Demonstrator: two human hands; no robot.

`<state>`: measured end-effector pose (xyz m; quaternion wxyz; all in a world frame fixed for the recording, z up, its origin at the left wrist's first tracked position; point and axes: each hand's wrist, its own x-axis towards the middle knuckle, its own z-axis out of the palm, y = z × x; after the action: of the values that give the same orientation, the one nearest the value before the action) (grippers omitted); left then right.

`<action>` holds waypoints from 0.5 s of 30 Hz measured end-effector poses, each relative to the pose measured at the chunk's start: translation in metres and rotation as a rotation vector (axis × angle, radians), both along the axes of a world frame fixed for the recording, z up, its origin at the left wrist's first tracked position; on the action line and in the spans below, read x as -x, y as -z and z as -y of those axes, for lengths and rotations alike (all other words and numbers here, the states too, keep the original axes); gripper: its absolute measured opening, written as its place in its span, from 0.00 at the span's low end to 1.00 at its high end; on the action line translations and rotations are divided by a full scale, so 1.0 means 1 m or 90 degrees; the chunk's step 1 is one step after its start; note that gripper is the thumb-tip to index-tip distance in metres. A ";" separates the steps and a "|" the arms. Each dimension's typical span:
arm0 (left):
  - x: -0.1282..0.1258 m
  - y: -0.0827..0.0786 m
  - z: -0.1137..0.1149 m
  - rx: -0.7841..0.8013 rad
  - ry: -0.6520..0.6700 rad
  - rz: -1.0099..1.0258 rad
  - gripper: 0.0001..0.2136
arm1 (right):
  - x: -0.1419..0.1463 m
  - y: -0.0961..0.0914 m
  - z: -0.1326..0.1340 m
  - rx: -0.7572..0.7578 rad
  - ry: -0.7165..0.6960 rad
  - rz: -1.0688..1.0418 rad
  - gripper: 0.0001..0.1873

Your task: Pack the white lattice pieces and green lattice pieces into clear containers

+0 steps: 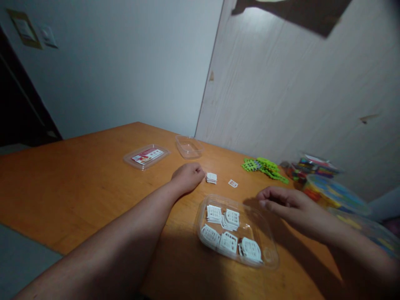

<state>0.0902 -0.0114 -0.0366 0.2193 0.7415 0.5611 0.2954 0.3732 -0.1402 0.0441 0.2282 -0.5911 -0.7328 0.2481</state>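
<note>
My left hand [187, 177] rests on the orange wooden table [78, 183] as a loose fist, knuckles beside a small stack of white grid tiles [211, 178]. One single white tile [233, 183] lies just to the right of that stack. My right hand [286, 204] hovers with fingers curled over the far right edge of a clear plastic tray [268, 254]. The tray holds several stacks of white grid tiles [228, 231]. I cannot make out anything in either hand.
An empty clear tub [189, 146] and a clear lid with a red-and-white label [146, 156] sit farther back. Green grid pieces [265, 166] lie near the wall. Colourful pieces and containers [328, 187] crowd the right edge. Walls close in behind the table.
</note>
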 end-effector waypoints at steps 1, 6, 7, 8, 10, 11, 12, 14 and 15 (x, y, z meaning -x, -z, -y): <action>0.000 0.000 0.000 0.002 0.002 0.003 0.10 | 0.000 0.005 -0.010 0.012 0.012 -0.007 0.13; 0.000 0.001 -0.001 -0.005 0.008 0.009 0.10 | 0.006 0.037 -0.059 0.029 0.117 0.010 0.12; 0.000 0.001 -0.001 -0.003 0.005 0.008 0.10 | 0.007 0.043 -0.068 0.028 0.122 0.032 0.12; 0.000 0.001 -0.001 0.000 0.001 0.006 0.10 | 0.009 0.048 -0.076 0.026 0.121 0.051 0.13; 0.000 0.000 0.000 0.006 -0.001 0.004 0.11 | 0.012 0.055 -0.089 0.022 0.114 0.081 0.14; 0.000 0.000 0.001 0.009 -0.002 0.003 0.11 | 0.013 0.057 -0.095 0.020 0.113 0.087 0.14; 0.000 -0.001 0.001 0.010 -0.001 0.003 0.11 | 0.013 0.059 -0.100 0.021 0.116 0.088 0.14; 0.000 -0.001 0.001 0.010 0.000 0.001 0.12 | 0.014 0.061 -0.108 0.030 0.124 0.086 0.12; 0.000 -0.001 0.001 0.009 -0.001 0.000 0.12 | 0.013 0.062 -0.111 0.038 0.127 0.082 0.11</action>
<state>0.0906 -0.0129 -0.0351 0.2244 0.7397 0.5636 0.2912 0.3598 -0.0288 -0.0179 0.1863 -0.6824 -0.6756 0.2075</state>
